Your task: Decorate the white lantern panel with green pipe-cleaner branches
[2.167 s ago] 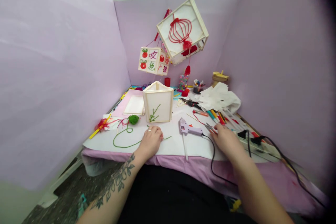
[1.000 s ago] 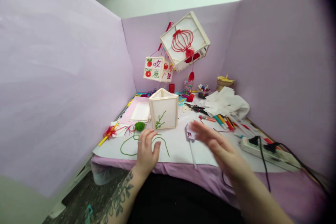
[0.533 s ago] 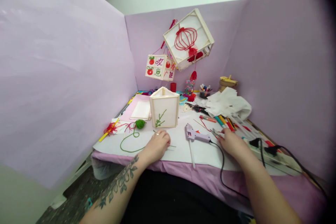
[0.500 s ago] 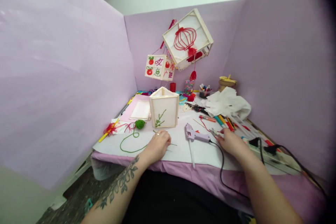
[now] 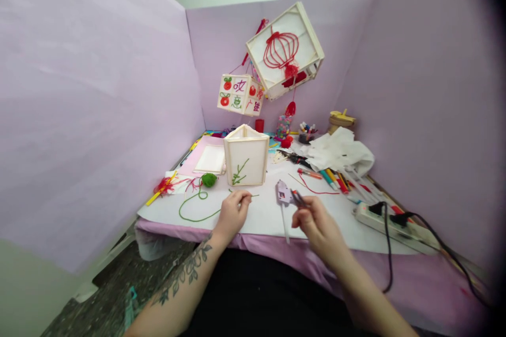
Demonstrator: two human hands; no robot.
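My left hand [image 5: 234, 210] is closed in a pinch on a strand of green yarn [image 5: 200, 220], and a short end pokes out past the fingertips. The strand loops back left to a green yarn ball [image 5: 208, 180]. Just beyond stands a triangular white lantern [image 5: 247, 160] with a wooden frame and a green yarn sprig on its front. My right hand [image 5: 318, 226] is raised over the table, closed on small metal thread snips [image 5: 299, 199] whose tips point left. Beneath them lies a lilac glue gun [image 5: 283, 192], partly hidden by that hand, with a glue stick [image 5: 285, 224].
Two decorated lanterns hang ahead: a large tilted one [image 5: 282, 52] and a smaller one [image 5: 240, 95]. On the right are markers [image 5: 331, 179], crumpled white cloth [image 5: 340, 151] and a power strip [image 5: 395, 229] with black cords. A red yarn tangle [image 5: 164, 185] lies left. Lilac panels enclose the table.
My right hand has lifted the snips off the right side of the table and brought them left, over the glue gun. My left hand has risen slightly with the yarn end.
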